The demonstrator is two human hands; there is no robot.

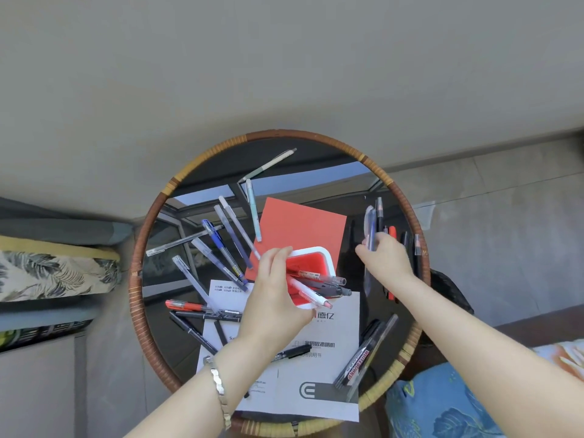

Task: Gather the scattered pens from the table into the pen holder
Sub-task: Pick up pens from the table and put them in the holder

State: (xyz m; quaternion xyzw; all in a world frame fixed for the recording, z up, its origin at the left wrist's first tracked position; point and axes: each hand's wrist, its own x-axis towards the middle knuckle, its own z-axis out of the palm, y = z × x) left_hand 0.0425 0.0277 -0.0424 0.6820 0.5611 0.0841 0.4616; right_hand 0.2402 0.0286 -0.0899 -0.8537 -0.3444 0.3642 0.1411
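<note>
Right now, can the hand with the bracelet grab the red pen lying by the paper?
Probably yes. The red pen lies uncovered just left of the left hand, with nothing between them. But that hand is already holding pens at the pen holder, so it must let go first.

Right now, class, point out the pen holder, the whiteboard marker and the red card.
pen holder (327, 259), head view, white rim.
whiteboard marker (355, 365), head view, labelled barrel.
red card (300, 226), head view, bare middle.
</note>
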